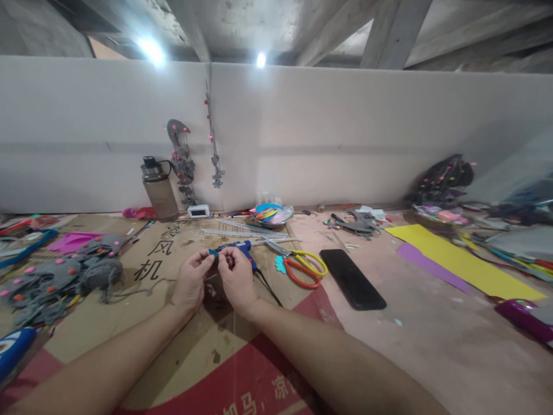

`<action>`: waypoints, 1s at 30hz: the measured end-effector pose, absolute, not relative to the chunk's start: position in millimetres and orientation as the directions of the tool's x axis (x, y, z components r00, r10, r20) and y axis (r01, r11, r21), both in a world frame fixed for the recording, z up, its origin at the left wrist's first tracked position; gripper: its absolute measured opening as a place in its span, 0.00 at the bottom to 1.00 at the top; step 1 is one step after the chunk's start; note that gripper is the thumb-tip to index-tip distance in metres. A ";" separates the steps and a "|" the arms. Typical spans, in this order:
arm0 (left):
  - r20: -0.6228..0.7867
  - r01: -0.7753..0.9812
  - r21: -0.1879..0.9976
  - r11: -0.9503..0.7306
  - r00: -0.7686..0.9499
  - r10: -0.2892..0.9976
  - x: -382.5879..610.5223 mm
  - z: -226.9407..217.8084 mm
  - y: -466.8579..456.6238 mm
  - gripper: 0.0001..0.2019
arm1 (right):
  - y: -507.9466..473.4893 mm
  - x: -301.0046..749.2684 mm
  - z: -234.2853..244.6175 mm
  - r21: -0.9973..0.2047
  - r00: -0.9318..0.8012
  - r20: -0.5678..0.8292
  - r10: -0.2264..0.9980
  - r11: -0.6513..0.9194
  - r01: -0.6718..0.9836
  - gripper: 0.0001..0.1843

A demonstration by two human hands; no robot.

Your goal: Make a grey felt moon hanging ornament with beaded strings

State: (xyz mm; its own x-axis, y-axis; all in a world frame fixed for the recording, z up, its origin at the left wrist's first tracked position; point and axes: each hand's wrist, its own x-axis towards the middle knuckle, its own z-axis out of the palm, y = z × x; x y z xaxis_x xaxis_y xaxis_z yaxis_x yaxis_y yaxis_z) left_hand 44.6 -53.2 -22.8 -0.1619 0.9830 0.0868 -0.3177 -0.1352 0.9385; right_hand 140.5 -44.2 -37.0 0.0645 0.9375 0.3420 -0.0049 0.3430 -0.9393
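1. Head view, looking down over a cluttered worktable. Both forearms reach in from the bottom edge and the hands meet over a flattened cardboard sheet (173, 323) printed with black characters.
2. Left hand (191, 281): thumb and fingertips pinched closed on a small blue piece (211, 252), held just above the cardboard. The piece is too small to say what it is.
3. Right hand (236, 280): fingers curled in and bunched shut, with the tips touching the left hand's fingertips. I cannot tell whether they also hold the blue piece.
4. The blue piece sits at the meeting point of the two hands, near the centre of the frame and just in front of a blue glue gun (242, 248).
5. The glue gun lies on the cardboard right behind the right hand's knuckles. Its black cord runs off toward the lower right.
6. To the right of the hands are scissors (302, 268) with one yellow and one orange handle, lying flat. Beyond them is a black phone (352, 278), face down or dark.
7. Behind the glue gun are pale glue sticks (246, 230) laid side by side, and a bowl (273, 219) holding coloured scraps.
8. At the back left, a water bottle (159, 187) stands upright against the white wall, with a small white clock (198, 211) near it.
9. On the left side is a heap of grey felt pieces (52, 282) with pink dots.
10. On the right side, a yellow sheet (462, 259) overlaps a purple sheet (432, 268), well apart from the hands.
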 end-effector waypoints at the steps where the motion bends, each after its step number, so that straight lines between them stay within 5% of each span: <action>1: 0.087 -0.315 0.939 -0.135 -0.162 0.983 45.1 -23.1 -52.9 0.12 | -43.6 140.9 -38.0 -0.939 0.067 0.344 0.937 0.344 0.004 0.07; 30: 0.090 -0.299 0.947 -0.121 -0.117 0.989 40.6 -24.0 -34.6 0.13 | -27.0 138.3 -37.8 -0.930 0.104 0.365 0.925 0.368 -0.015 0.07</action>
